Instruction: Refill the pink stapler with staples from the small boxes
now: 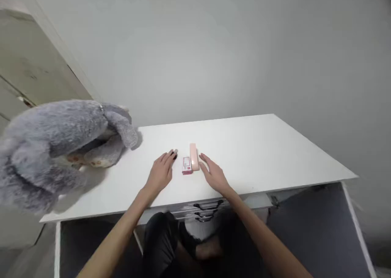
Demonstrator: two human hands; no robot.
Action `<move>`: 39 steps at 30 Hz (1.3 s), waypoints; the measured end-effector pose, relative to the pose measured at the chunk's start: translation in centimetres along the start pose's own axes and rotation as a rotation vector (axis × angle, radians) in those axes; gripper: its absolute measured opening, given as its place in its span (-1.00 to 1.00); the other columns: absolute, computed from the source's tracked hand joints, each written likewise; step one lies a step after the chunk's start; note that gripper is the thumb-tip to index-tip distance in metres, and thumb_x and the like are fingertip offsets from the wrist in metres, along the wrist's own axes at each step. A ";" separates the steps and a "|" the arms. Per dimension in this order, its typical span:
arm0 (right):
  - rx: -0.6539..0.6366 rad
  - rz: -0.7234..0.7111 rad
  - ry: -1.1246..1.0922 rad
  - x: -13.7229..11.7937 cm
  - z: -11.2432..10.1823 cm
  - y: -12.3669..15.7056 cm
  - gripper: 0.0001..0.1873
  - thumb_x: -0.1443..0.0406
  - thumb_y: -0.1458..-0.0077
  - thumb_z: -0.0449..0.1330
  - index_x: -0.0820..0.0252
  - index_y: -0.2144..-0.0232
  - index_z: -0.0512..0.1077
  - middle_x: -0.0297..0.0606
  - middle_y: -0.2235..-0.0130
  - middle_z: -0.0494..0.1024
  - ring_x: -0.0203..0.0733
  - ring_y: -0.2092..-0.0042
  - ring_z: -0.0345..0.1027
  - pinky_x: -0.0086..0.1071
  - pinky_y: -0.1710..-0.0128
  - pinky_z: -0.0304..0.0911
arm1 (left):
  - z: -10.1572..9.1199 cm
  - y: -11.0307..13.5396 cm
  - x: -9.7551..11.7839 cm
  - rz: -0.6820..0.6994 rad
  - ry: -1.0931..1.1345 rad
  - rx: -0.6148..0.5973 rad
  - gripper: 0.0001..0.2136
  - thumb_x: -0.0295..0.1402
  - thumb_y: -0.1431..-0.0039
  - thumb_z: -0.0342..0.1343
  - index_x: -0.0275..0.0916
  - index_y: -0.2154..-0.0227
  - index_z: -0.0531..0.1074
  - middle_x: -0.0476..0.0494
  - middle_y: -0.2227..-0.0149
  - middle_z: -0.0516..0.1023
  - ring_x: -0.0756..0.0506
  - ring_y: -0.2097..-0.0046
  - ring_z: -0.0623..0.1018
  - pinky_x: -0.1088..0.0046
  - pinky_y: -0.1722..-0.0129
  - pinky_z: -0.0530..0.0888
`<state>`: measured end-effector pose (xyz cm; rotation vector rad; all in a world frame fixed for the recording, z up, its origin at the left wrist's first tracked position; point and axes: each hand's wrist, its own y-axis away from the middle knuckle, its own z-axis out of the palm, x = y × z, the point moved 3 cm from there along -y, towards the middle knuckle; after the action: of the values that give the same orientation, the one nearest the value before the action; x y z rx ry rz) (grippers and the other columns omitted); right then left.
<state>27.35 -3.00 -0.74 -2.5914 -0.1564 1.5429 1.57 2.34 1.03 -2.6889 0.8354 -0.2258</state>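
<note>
A pale pink stapler (194,157) lies lengthwise on the white tabletop. Touching or almost touching its left side is a small white box with pink edges (186,165), its printed label facing up. My left hand (163,169) rests left of the box, fingers closed at a small black-and-grey thing (174,154) that they partly hide; its kind cannot be made out. Close by the stapler's right side is my right hand (214,175), thumb and fingers apart, holding nothing. Whether its thumb touches the stapler is hard to see.
A large grey plush toy (61,135) lies across the table's left end. The white table (259,156) backs onto a pale wall (214,58). Drawers with dark handles (207,206) sit under the front edge, above my legs. A pale cabinet (36,62) stands at the far left.
</note>
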 end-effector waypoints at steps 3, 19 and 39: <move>0.006 0.004 0.003 0.3 0.1 0.0 -0.35 -0.03 -0.48 -0.06 0.13 -0.43 0.28 -0.13 -0.43 0.39 0.06 -0.45 0.26 0.06 -0.47 0.12 | -0.7 1.8 -3.3 -0.077 0.010 0.040 -0.40 -0.51 -0.37 -0.10 -0.24 -0.45 0.23 -0.25 -0.49 0.28 -0.33 -0.46 0.33 -0.06 -0.43 0.33; 0.036 -0.008 0.022 0.6 0.4 0.3 -0.33 -0.07 -0.48 -0.06 0.10 -0.43 0.28 -0.13 -0.42 0.40 0.09 -0.45 0.26 0.08 -0.46 0.13 | 0.0 0.7 3.7 -0.080 0.825 -0.104 0.07 -0.06 -0.22 0.40 -0.02 -0.55 -0.24 -0.47 -0.44 0.28 -0.40 -0.43 0.37 -0.15 -0.40 0.32; 0.039 -0.007 0.016 1.5 0.7 0.8 -0.30 -0.11 -0.47 -0.06 0.10 -0.44 0.29 -0.10 -0.40 0.43 0.11 -0.42 0.31 0.11 -0.45 0.16 | -4.4 9.9 -3.8 -0.481 0.818 0.128 0.02 -0.09 -0.01 0.52 -0.02 -0.46 0.07 -0.30 -0.20 0.53 -0.33 -0.23 0.57 -0.06 -0.29 0.45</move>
<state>27.47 -3.52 -2.50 -2.5694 -0.1329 1.5074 -7.80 -4.29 1.57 -2.5991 0.2993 -1.4929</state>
